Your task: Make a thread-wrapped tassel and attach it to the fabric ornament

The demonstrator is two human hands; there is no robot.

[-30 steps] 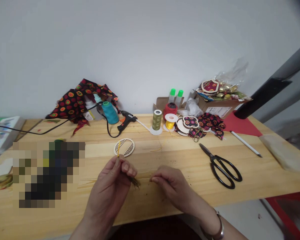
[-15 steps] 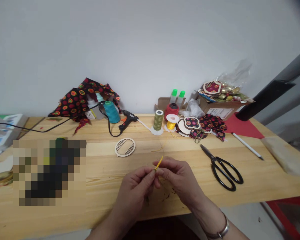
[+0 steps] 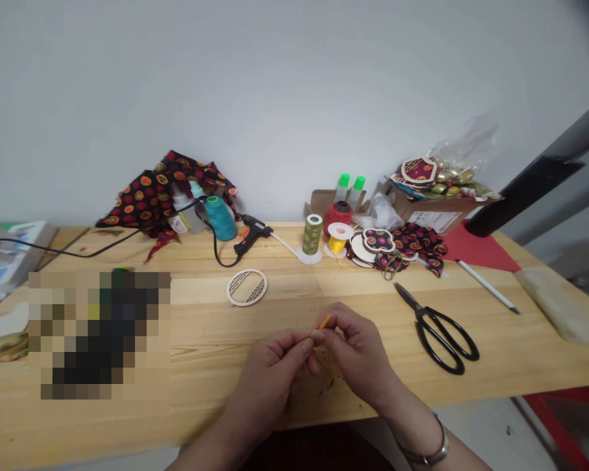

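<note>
Both hands meet over the front middle of the wooden table. My right hand [image 3: 356, 347] pinches a short yellow cord [image 3: 326, 321], whose tip sticks up past the fingers. My left hand [image 3: 279, 369] is closed too, thumb against forefinger, touching the right fingertips; the part of the cord between them is hidden. Beyond the hands lies an oval wooden frame [image 3: 247, 288] with lattice sides. A spool of yellow cord [image 3: 337, 244] stands farther back, beside a spool of olive thread [image 3: 313, 234]. Black-handled scissors [image 3: 442, 330] rest to the right, blades pointing away.
A glue gun [image 3: 251, 237] and a teal thread cone [image 3: 220, 219] stand at the back, near patterned fabric [image 3: 144, 196]. Fabric-covered wooden shapes [image 3: 377, 241] lie right of the spools. A filled cardboard box [image 3: 434, 216] and a white pen [image 3: 488, 286] are farther right. A blurred patch hides things at left.
The yellow cord now shows less above my fingers and leans more to the right. My right fingers have curled in closer around it; the hands have shifted slightly right.
</note>
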